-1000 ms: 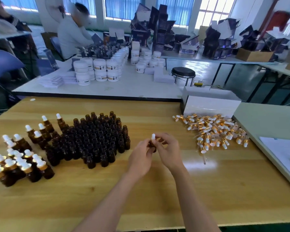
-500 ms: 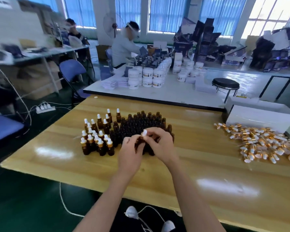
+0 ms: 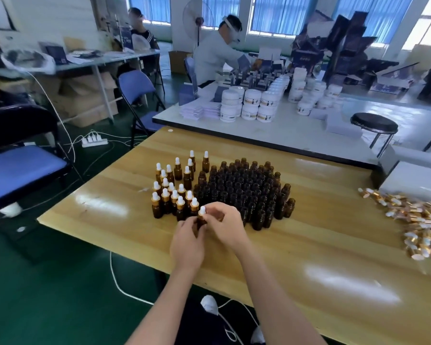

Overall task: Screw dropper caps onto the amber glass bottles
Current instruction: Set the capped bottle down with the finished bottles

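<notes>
STEP: cap tightening | left hand (image 3: 187, 241) fingers grip amber bottle (image 3: 201, 222), steadying it beside capped group (image 3: 172, 195) | right hand (image 3: 225, 225) fingers pinch dropper cap (image 3: 202, 210) for turning

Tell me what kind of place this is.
Probably a small packaging workshop: a block of uncapped amber bottles beside capped ones, a loose pile of dropper caps, and stacked white jars on the next table, where another worker sits.

Upright amber bottle (image 3: 201, 221), white-bulbed dropper cap (image 3: 202, 210) on; capped bottles (image 3: 174, 192) at eleven o'clock, open bottles (image 3: 246, 190) at one, loose caps (image 3: 423, 227) at three
</notes>
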